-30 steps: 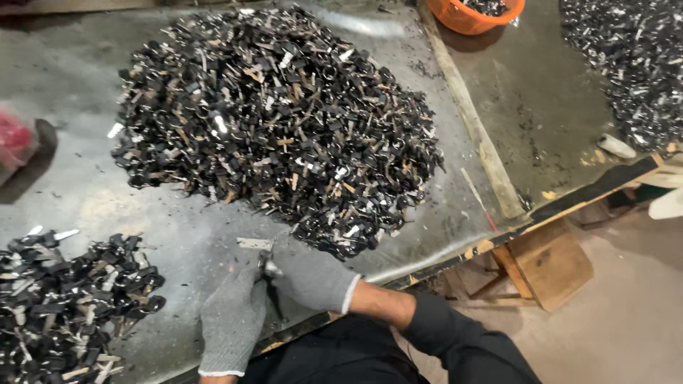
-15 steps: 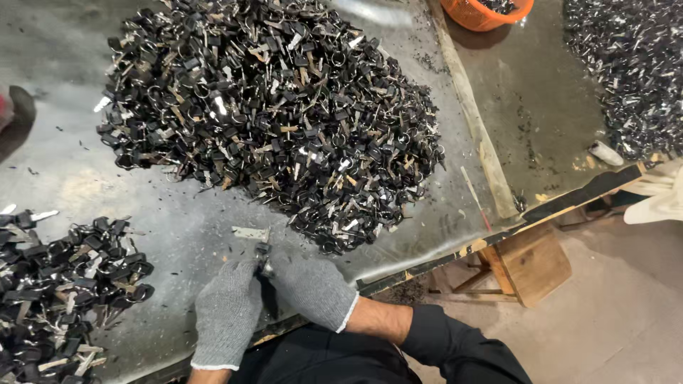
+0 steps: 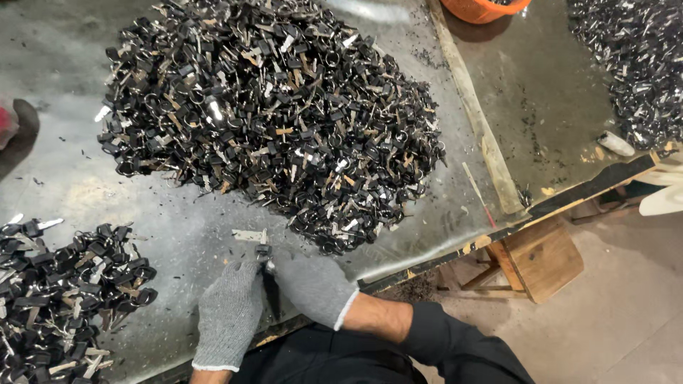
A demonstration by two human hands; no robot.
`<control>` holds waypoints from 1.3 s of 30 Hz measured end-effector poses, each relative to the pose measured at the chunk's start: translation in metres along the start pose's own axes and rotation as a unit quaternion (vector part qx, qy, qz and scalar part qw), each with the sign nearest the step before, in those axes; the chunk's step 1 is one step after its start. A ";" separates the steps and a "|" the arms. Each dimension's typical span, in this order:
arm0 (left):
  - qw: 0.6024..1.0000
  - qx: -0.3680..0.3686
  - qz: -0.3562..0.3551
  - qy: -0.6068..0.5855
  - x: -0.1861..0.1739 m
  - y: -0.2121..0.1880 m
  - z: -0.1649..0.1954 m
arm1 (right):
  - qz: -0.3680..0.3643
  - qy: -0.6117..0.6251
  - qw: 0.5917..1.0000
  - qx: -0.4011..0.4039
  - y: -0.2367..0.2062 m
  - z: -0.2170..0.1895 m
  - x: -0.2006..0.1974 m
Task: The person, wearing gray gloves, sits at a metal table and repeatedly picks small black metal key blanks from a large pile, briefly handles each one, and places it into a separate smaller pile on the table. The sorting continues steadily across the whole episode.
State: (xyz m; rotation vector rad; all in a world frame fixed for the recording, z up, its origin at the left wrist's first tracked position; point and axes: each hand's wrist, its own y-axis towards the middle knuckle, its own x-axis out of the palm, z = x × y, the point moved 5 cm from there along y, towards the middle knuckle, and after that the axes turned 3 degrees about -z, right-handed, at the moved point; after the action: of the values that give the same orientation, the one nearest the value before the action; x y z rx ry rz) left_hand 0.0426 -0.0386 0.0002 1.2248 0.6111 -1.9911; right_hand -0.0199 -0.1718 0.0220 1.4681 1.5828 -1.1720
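Both hands are gloved in grey knit and are brought together at the near edge of the table, a grey metal sheet seen from the head camera. The left hand is closed, fingers curled inward toward the other hand. The right hand is likewise clenched, its sleeve dark and running off toward the lower right. Between the two hands a small key is gripped: a dark head is seen at the fingertips and a bright metal blade is seen projecting up and to the left, just above the sheet. Which hand bears most of the grip cannot be told, as the fingertips are pressed close together.

Just beyond the key, a large pile of black-headed keys with metal blades is heaped over the middle of the table; its near edge lies close to the right hand. A smaller pile of like parts is found at the left, near the left hand but apart from it. Black crumbs are scattered over the sheet.

A wooden strip is laid along the right border of the sheet. Beyond it a second sheet carries a further heap at upper right, well apart from the hands. An orange tub is cut off by the top edge. A wooden stool stands on the floor beside the table.
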 end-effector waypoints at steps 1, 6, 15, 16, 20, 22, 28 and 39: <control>1.000 -0.007 -0.008 0.001 0.000 -0.001 0.001 | -0.011 -0.002 1.000 -0.004 0.000 -0.001 -0.001; 1.000 -0.015 0.015 -0.021 -0.009 -0.001 0.003 | -0.030 0.088 0.995 -0.041 0.006 -0.004 -0.011; 0.999 -0.009 0.020 0.024 0.003 -0.005 0.001 | -0.025 0.123 0.990 -0.067 0.009 -0.005 -0.010; 0.998 -0.037 -0.024 0.053 0.009 -0.006 -0.001 | -0.067 0.104 0.992 -0.035 0.010 0.001 -0.005; 0.993 0.015 0.090 0.069 0.005 -0.011 0.011 | -0.129 0.048 0.990 0.013 0.010 0.010 0.004; 0.988 0.025 0.145 0.038 -0.001 -0.013 0.012 | -0.087 0.014 0.996 -0.032 0.007 0.004 0.001; 0.991 0.000 0.112 -0.069 -0.008 -0.016 0.008 | 0.043 -0.045 0.994 -0.086 -0.003 -0.015 -0.013; 0.989 -0.005 0.121 -0.081 -0.021 -0.013 0.012 | -0.014 0.091 0.996 -0.020 0.011 -0.006 -0.019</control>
State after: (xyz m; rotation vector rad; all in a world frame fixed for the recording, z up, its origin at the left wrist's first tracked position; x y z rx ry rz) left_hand 0.0321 -0.0319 0.0251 1.0631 0.3716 -1.8578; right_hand -0.0059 -0.1741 0.0396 1.5680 1.7431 -1.0410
